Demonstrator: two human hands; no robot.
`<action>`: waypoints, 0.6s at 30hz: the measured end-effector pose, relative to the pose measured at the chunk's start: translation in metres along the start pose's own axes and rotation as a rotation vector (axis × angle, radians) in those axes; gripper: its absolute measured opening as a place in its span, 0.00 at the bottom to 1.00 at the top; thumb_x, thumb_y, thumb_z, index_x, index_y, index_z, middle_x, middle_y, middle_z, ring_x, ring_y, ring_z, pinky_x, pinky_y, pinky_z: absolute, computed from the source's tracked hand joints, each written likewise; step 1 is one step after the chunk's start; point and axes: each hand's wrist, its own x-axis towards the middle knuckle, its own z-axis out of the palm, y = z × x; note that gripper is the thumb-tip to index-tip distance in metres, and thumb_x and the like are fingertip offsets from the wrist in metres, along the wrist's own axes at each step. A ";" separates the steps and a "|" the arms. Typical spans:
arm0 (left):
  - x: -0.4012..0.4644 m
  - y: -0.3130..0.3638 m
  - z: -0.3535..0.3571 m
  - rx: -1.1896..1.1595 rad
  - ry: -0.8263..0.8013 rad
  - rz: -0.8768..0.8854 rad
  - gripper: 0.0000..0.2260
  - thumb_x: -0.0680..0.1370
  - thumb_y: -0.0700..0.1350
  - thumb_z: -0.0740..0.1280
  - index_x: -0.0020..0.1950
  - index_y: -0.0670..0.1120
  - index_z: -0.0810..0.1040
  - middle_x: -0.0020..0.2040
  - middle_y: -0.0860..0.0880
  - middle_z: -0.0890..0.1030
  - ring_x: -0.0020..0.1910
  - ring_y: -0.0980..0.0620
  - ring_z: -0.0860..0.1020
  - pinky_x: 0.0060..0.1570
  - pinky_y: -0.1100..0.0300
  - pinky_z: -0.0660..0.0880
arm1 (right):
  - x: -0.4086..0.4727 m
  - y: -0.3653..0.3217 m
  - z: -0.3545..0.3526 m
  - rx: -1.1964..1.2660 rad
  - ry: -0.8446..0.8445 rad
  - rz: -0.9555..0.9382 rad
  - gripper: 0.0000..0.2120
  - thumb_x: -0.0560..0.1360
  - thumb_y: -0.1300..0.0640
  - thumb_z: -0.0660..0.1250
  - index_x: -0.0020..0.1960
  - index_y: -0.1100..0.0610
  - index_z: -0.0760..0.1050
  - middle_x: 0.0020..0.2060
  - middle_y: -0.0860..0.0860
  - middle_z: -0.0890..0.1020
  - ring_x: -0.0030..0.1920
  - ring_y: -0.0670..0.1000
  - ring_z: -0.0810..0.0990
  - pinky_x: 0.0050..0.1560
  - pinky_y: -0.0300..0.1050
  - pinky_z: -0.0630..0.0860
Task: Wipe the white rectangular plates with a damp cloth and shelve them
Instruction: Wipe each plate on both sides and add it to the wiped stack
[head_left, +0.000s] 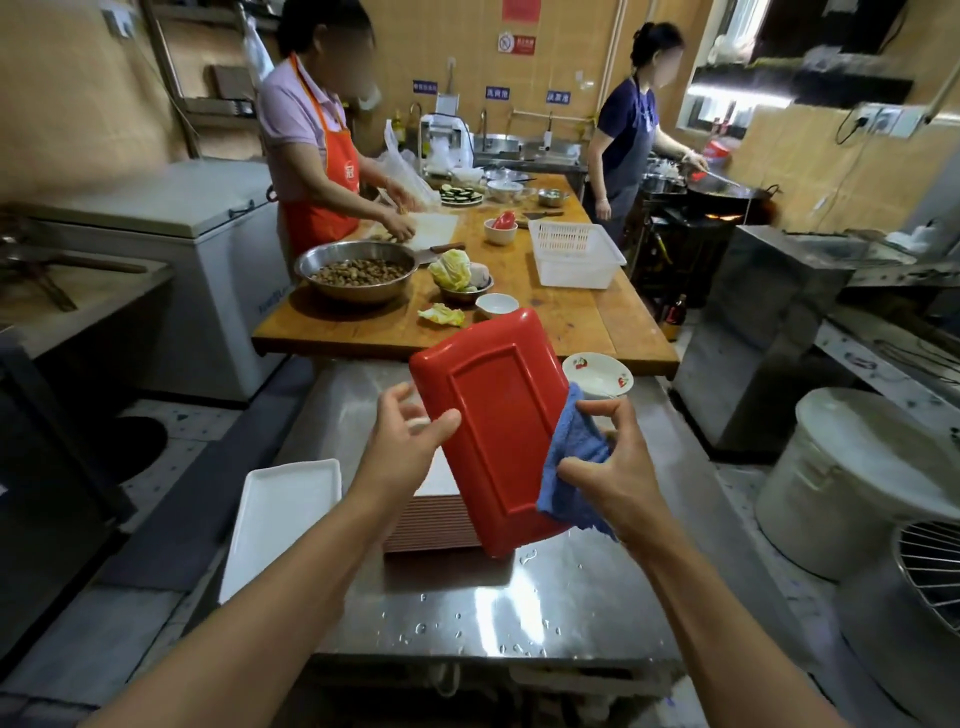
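Note:
I hold a rectangular plate (493, 421) tilted above the steel counter (519, 597), its red underside facing me. My left hand (410, 441) grips its left edge, thumb on the red back. My right hand (613, 462) grips a blue damp cloth (571, 457) pressed against the plate's right edge. Beneath the plate sits a stack of plates (431, 525) with red rims. A single white rectangular plate (280, 514) lies face up at the counter's left edge.
A flowered bowl (597, 374) stands just beyond the plate. Behind it, a wooden table (571, 317) carries bowls, cabbage and a white basket (571, 252). Two people work there and at the stove. A white bucket (852, 478) stands on the right.

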 end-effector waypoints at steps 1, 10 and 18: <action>0.003 0.009 -0.006 0.084 0.026 0.092 0.33 0.71 0.50 0.73 0.71 0.49 0.60 0.61 0.49 0.72 0.58 0.53 0.74 0.54 0.56 0.70 | 0.001 -0.001 -0.007 -0.035 -0.047 -0.011 0.25 0.67 0.73 0.67 0.52 0.47 0.66 0.49 0.53 0.75 0.46 0.52 0.81 0.45 0.46 0.82; 0.011 0.053 -0.018 0.237 -0.550 0.131 0.27 0.64 0.45 0.75 0.61 0.56 0.73 0.52 0.51 0.82 0.51 0.52 0.82 0.47 0.56 0.80 | 0.008 -0.022 -0.047 -0.282 -0.330 -0.165 0.26 0.65 0.71 0.69 0.52 0.46 0.67 0.48 0.52 0.76 0.42 0.47 0.80 0.37 0.41 0.80; 0.000 0.048 0.006 0.102 -0.365 0.211 0.24 0.65 0.34 0.76 0.56 0.51 0.74 0.47 0.48 0.82 0.41 0.55 0.81 0.40 0.66 0.79 | 0.027 -0.041 -0.001 -0.517 -0.182 -0.496 0.24 0.70 0.54 0.59 0.67 0.49 0.68 0.54 0.48 0.73 0.52 0.48 0.73 0.51 0.42 0.69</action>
